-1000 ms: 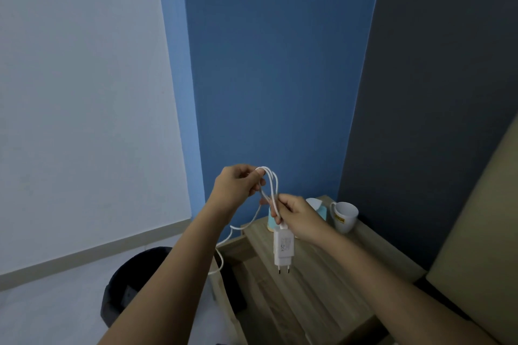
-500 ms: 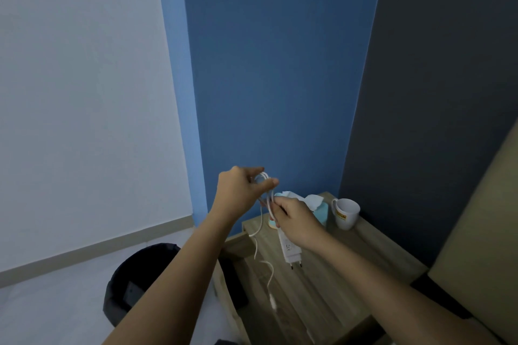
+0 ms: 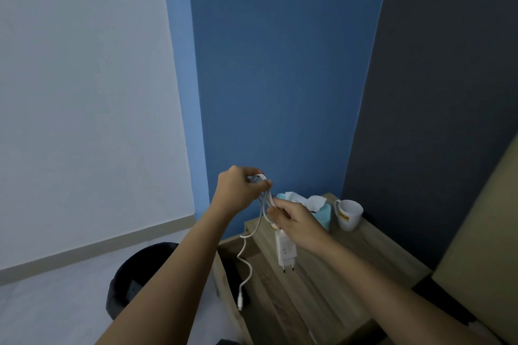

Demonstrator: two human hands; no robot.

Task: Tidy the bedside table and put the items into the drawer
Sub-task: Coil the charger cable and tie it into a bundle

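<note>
A white charger cable [image 3: 246, 256] is held above the wooden bedside table [image 3: 330, 283]. My left hand [image 3: 238, 190] pinches the top of the cable's loop. Just below and to the right, my right hand [image 3: 294, 221] grips the strands where they meet the white charger plug [image 3: 286, 251]. The plug hangs down from that hand with its pins pointing down. The cable's free end dangles past the table's left edge over the open drawer [image 3: 224, 266], whose inside is mostly hidden.
A teal tissue box [image 3: 322, 214] with white tissue sticking out and a white mug [image 3: 349, 214] stand at the table's back. A black bin [image 3: 134, 280] sits on the floor to the left. A beige headboard [image 3: 482, 246] rises at the right.
The hands have drawn closer together and the loop is shorter. The cable's free end, gathered near the drawer before, now hangs lower. The plug has swung a little.
</note>
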